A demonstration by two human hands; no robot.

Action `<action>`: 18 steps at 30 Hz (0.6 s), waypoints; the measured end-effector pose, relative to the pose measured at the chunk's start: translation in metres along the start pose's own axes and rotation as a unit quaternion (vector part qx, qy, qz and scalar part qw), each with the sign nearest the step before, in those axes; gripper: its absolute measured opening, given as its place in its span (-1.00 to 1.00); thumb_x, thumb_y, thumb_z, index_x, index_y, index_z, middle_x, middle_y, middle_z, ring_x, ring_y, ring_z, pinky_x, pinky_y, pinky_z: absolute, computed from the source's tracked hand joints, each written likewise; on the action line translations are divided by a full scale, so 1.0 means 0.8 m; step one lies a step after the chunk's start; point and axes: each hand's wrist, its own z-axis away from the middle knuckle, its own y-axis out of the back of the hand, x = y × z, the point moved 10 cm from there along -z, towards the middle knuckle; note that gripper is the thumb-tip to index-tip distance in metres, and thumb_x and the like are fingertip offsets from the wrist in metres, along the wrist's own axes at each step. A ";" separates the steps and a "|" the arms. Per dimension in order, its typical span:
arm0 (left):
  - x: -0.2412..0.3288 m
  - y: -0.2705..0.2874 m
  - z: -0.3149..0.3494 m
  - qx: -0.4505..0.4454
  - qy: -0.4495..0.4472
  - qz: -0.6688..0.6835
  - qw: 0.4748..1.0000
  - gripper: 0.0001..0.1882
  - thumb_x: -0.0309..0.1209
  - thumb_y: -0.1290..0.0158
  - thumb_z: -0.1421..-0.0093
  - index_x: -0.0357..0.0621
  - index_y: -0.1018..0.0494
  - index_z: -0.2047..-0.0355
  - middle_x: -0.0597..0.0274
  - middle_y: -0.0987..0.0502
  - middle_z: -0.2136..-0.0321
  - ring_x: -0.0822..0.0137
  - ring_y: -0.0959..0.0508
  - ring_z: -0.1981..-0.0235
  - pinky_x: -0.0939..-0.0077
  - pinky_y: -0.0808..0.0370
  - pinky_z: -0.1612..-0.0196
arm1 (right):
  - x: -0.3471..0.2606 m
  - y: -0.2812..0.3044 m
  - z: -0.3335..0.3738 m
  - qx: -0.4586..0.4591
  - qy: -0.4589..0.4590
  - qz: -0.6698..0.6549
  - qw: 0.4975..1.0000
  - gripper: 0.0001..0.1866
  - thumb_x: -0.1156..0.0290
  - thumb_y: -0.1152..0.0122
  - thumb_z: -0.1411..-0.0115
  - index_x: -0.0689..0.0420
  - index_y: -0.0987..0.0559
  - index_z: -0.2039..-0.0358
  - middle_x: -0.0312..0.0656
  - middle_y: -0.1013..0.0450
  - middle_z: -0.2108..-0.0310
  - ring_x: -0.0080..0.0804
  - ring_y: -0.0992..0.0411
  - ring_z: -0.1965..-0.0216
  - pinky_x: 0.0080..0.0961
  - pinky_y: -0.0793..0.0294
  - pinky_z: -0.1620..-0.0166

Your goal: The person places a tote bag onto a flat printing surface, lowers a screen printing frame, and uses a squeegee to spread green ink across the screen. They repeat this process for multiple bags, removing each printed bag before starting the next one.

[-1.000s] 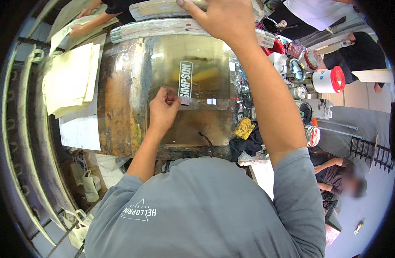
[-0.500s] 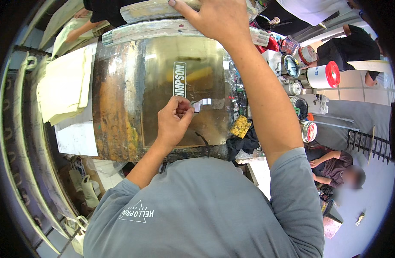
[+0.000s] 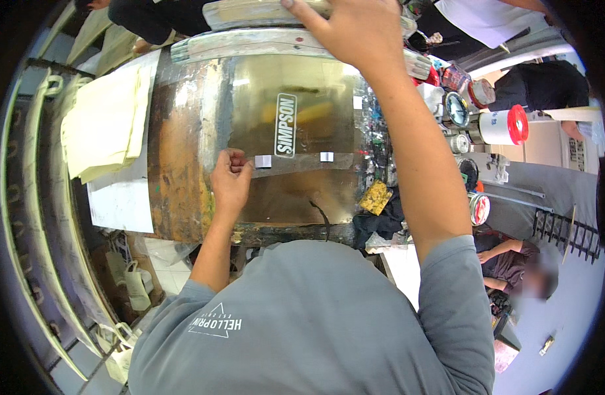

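My right hand lies over the paint-stained frame bars at the far edge, thumb stretched along the upper bar; its other fingertips are cut off by the picture's top. The lower bar crosses just in front. Below them is a glossy brown work board bearing a white lettered print. My left hand is above the board's left part, fingers curled and pinched beside a small white square. Whether anything sits in the pinch is hidden. A second white square and a third lie farther right.
Pale yellow cloth pieces are stacked on the left. A yellow sponge and black cloth lie at the board's near right. Ink pots and a red-lidded tub stand along the right. Other people are nearby.
My left hand has moved left, away from the middle of the board. The white square that was at its fingertips now lies flat beside them. My right hand stays on the bars.
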 end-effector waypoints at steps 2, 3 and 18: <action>-0.044 0.008 -0.014 0.012 -0.008 -0.037 0.999 -0.74 -0.57 -0.28 -0.22 -0.23 -0.52 0.10 0.18 -0.65 0.35 0.35 -0.65 0.34 0.43 -0.60 0.18 | -0.001 0.004 0.000 -0.017 -0.014 0.008 1.000 -0.30 -0.29 -0.04 -0.39 0.20 -0.68 0.33 -0.07 -0.62 0.37 -0.20 -0.57 0.30 -0.15 -0.48 0.12; -0.067 0.007 -0.022 0.017 -0.012 -0.054 0.998 -0.73 -0.57 -0.29 -0.22 -0.23 -0.51 0.09 0.18 -0.65 0.35 0.35 -0.65 0.34 0.42 -0.59 0.19 | -0.004 0.009 0.001 0.010 0.000 0.011 1.000 -0.31 -0.28 -0.06 -0.38 0.20 -0.67 0.35 -0.07 -0.61 0.39 -0.19 -0.57 0.32 -0.16 -0.49 0.14; -0.187 -0.034 -0.060 0.016 0.003 -0.004 1.000 -0.69 -0.52 -0.31 -0.21 -0.23 -0.50 0.06 0.12 -0.69 0.35 0.30 -0.69 0.32 0.39 -0.61 0.18 | -0.011 0.013 0.004 0.049 0.000 0.014 0.999 -0.38 -0.22 -0.15 -0.33 0.16 -0.70 0.38 -0.05 -0.59 0.54 -0.20 -0.52 0.43 -0.16 -0.37 0.18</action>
